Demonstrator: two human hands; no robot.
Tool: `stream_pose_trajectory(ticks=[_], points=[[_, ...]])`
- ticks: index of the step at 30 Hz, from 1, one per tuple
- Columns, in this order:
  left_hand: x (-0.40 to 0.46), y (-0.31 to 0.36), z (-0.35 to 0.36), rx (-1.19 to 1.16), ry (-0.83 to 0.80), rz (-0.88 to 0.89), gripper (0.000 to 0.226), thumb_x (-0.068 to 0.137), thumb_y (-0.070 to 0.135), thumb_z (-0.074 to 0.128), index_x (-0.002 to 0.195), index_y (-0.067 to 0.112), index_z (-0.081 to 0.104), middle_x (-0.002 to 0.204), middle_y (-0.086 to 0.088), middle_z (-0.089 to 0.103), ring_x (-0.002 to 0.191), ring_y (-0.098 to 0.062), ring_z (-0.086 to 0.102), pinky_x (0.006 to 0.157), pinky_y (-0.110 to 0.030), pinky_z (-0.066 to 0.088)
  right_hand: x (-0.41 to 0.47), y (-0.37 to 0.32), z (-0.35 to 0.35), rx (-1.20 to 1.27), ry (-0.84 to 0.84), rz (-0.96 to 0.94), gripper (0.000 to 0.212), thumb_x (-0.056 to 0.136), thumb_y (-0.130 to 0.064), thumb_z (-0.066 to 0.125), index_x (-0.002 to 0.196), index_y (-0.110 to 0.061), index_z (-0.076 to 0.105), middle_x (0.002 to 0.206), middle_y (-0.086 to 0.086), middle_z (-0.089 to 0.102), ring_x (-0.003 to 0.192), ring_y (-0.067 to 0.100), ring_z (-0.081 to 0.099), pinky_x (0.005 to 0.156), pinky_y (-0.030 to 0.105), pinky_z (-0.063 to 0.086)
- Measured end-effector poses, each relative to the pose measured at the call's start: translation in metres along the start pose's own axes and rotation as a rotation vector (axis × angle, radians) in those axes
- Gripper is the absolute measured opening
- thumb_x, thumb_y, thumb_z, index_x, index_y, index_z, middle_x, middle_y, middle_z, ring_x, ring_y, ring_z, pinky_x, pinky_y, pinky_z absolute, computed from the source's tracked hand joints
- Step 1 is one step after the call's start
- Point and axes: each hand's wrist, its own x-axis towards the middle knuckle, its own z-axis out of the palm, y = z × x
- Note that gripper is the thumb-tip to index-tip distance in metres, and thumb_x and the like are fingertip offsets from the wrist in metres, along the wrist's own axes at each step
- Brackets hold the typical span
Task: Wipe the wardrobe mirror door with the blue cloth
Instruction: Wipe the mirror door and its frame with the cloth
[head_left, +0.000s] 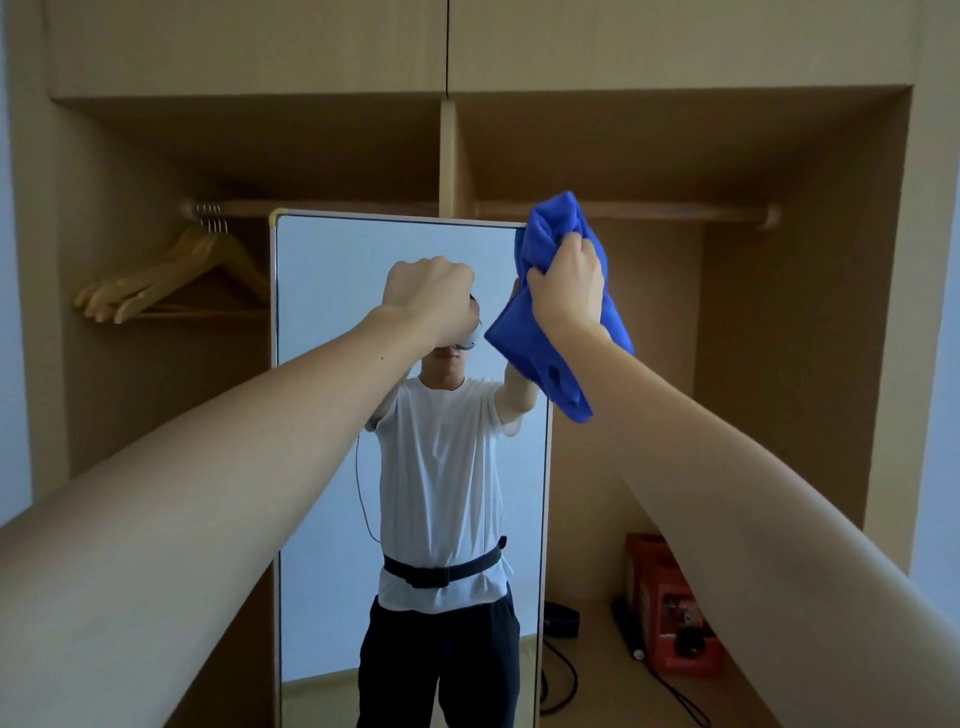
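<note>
A tall framed mirror stands upright inside an open wooden wardrobe. My right hand grips a bunched blue cloth at the mirror's upper right corner, and the cloth's lower part hangs down over the right edge of the frame. My left hand is raised in front of the upper middle of the glass, its fingers curled into a fist with nothing visible in it. The glass reflects a person in a white shirt and dark trousers.
Several wooden hangers hang on the rail at the left. A red box, a dark object and black cables lie on the wardrobe floor at the right. A vertical divider stands behind the mirror.
</note>
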Motion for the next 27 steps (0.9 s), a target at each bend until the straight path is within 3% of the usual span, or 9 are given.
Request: stream_pose_trajectory(ticks=[5, 10, 16, 20, 24, 27], points=[[0.002, -0.012, -0.003, 0.018, 0.086, 0.021, 0.012, 0.094, 0.027, 0.051, 0.091, 0.017, 0.058, 0.089, -0.006, 0.063, 0.08, -0.024, 0.058, 0.062, -0.031, 0.037, -0.016, 0.008, 0.013, 0.07, 0.097, 0.018, 0.019, 0.093, -0.018, 0.058, 0.104, -0.004, 0.051, 0.104, 0.01, 0.054, 0.093, 0.027, 0.056, 0.078, 0.036, 0.049], [0.0, -0.021, -0.001, 0.047, 0.108, 0.047, 0.017, 0.094, 0.024, 0.047, 0.102, 0.019, 0.061, 0.096, -0.006, 0.064, 0.087, -0.025, 0.059, 0.064, -0.033, 0.034, -0.05, 0.026, 0.019, 0.041, 0.047, 0.042, 0.021, 0.091, -0.022, 0.06, 0.1, -0.006, 0.05, 0.097, 0.004, 0.05, 0.085, 0.024, 0.055, 0.07, 0.031, 0.042], [0.003, -0.021, -0.003, 0.048, 0.15, 0.049, 0.02, 0.095, 0.026, 0.047, 0.108, 0.017, 0.058, 0.098, -0.007, 0.063, 0.087, -0.026, 0.058, 0.069, -0.035, 0.045, 0.013, 0.003, -0.009, -0.024, 0.028, 0.031, 0.025, 0.095, -0.019, 0.056, 0.113, -0.002, 0.051, 0.116, 0.014, 0.056, 0.103, 0.03, 0.057, 0.078, 0.033, 0.042], [0.009, -0.031, -0.01, 0.055, 0.225, 0.052, 0.031, 0.097, 0.026, 0.046, 0.124, 0.014, 0.053, 0.111, -0.008, 0.064, 0.1, -0.028, 0.06, 0.07, -0.035, 0.039, 0.034, -0.014, -0.011, -0.101, 0.035, 0.03, 0.028, 0.094, -0.018, 0.058, 0.117, -0.004, 0.051, 0.123, 0.014, 0.054, 0.113, 0.03, 0.053, 0.091, 0.036, 0.044], [0.017, -0.059, -0.007, 0.025, 0.27, 0.05, 0.026, 0.094, 0.025, 0.05, 0.118, 0.015, 0.053, 0.109, -0.008, 0.062, 0.099, -0.027, 0.057, 0.067, -0.035, 0.043, 0.011, -0.018, 0.01, -0.25, 0.039, -0.218, 0.023, 0.091, -0.013, 0.057, 0.111, -0.005, 0.053, 0.116, 0.013, 0.056, 0.11, 0.03, 0.053, 0.089, 0.037, 0.042], [0.023, -0.089, 0.003, 0.015, 0.28, 0.016, 0.029, 0.091, 0.022, 0.054, 0.119, 0.015, 0.053, 0.114, -0.008, 0.059, 0.104, -0.027, 0.055, 0.079, -0.039, 0.051, 0.02, -0.017, 0.007, -0.182, 0.086, -0.167, 0.022, 0.09, -0.015, 0.058, 0.109, -0.004, 0.054, 0.113, 0.013, 0.056, 0.106, 0.031, 0.054, 0.087, 0.04, 0.045]])
